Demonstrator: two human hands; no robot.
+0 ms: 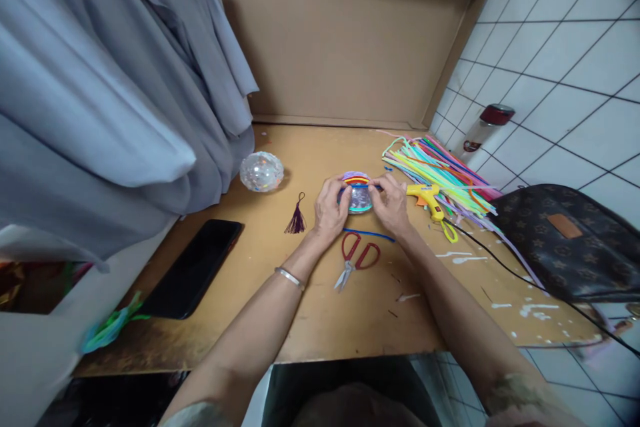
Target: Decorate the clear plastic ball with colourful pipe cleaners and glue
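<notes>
A small round clear piece with rainbow-coloured bands (360, 200) is at the middle of the table, between my two hands. My left hand (331, 205) has its fingers closed at its left side, on one end of a short blue strip. At the right side, my right hand (391, 201) pinches the other end of that strip, which runs across the coloured bands. Another blue strip (369, 234) lies just in front of my hands. Open scissors with red handles (359, 255) rest nearer to me, between my forearms.
A yellow glue gun (429, 199) and a pile of coloured pipe cleaners (440, 170) lie right of my hands, beside a dark bag (570, 247). Leftward are a tassel (296, 217), a clear faceted ball (261, 171) and a black phone (193, 268). Cardboard (340, 33) stands behind.
</notes>
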